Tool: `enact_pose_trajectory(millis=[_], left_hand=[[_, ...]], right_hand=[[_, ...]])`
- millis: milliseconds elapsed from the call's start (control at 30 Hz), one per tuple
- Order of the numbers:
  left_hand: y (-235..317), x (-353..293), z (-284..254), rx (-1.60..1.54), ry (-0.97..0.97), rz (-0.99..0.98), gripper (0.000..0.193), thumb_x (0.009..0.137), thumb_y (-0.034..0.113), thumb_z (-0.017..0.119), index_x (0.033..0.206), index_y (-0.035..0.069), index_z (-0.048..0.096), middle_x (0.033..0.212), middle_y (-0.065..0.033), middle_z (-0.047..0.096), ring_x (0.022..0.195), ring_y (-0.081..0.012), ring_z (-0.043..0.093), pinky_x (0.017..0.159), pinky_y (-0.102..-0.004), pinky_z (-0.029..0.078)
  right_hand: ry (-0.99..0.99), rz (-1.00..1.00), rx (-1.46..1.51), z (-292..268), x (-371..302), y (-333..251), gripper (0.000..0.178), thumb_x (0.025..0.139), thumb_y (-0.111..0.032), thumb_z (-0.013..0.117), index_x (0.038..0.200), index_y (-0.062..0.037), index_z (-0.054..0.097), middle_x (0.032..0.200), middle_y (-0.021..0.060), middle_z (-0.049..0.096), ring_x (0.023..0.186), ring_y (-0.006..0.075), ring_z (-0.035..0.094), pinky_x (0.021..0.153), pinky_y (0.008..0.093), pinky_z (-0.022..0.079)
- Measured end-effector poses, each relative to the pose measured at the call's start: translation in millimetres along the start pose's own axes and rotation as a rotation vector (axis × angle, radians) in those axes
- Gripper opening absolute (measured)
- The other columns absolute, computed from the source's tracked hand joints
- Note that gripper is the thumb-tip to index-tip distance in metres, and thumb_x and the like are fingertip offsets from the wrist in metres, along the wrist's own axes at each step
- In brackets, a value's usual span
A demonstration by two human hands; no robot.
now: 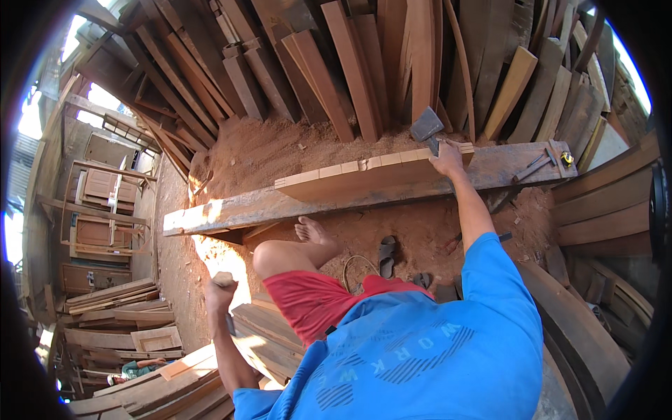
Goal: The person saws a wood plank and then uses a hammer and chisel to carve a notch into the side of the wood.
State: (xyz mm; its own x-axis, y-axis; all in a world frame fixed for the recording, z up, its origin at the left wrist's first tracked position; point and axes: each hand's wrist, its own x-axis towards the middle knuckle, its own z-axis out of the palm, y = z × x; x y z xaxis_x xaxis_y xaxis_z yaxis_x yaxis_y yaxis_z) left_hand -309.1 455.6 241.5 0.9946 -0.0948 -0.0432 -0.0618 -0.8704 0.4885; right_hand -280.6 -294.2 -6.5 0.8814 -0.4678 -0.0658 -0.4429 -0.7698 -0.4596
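Observation:
My right hand (449,159) is closed around the short handle of a hammer (426,124) with a grey, block-like head. It is at the right end of a light brown board (343,181), which lies along a long, worn plank bench (245,208). Evenly spaced lines cross the board's upper edge, and a small notch is cut near its middle. My left hand (220,297), raised at the lower left away from the bench, grips what looks like a chisel (222,280); its wooden handle end sticks out above the fist and a metal part (230,325) shows below.
Slim dark tools (532,169) and a yellow tape measure (567,159) lie at the bench's right end. Planks (360,70) lean along the far side above sawdust. Sandals (386,256) sit near my bare foot. Curved timbers (595,336) are at right, stacked boards (269,332) at lower left.

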Motion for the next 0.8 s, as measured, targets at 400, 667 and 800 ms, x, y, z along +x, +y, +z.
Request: enact_pose_trajectory(millis=[400, 667, 800], left_hand=[[227, 134, -101, -0.200, 0.814, 0.336, 0.038, 0.093, 0.029, 0.087, 0.108, 0.003, 0.063, 0.095, -0.0065, 0.065, 0.082, -0.0142, 0.061, 0.073, -0.0311, 0.052], [301, 212, 65, -1.192, 0.223, 0.501, 0.031, 0.101, 0.016, 0.074, 0.124, 0.000, 0.059, 0.099, -0.0175, 0.078, 0.090, -0.0277, 0.079, 0.088, -0.0421, 0.067], [307, 240, 160, -1.333, 0.189, 0.504, 0.029, 0.102, 0.011, 0.075, 0.124, 0.007, 0.056, 0.093, -0.0116, 0.072, 0.079, -0.0232, 0.074, 0.071, -0.0386, 0.063]], right_hand=[[0.044, 0.027, -0.017, -7, -1, -9, 0.052, 0.086, -0.028, 0.080, 0.126, 0.0033, 0.069, 0.135, 0.0283, 0.068, 0.140, 0.0422, 0.054, 0.120, 0.0497, 0.040], [-0.011, 0.030, 0.022, -11, 11, -10, 0.060, 0.082, -0.027, 0.081, 0.131, 0.0045, 0.066, 0.141, 0.0290, 0.063, 0.138, 0.0450, 0.054, 0.119, 0.0507, 0.042], [-0.007, 0.052, -0.001, -8, 16, -1, 0.062, 0.082, -0.028, 0.081, 0.132, 0.0053, 0.064, 0.143, 0.0297, 0.062, 0.140, 0.0452, 0.052, 0.120, 0.0507, 0.041]])
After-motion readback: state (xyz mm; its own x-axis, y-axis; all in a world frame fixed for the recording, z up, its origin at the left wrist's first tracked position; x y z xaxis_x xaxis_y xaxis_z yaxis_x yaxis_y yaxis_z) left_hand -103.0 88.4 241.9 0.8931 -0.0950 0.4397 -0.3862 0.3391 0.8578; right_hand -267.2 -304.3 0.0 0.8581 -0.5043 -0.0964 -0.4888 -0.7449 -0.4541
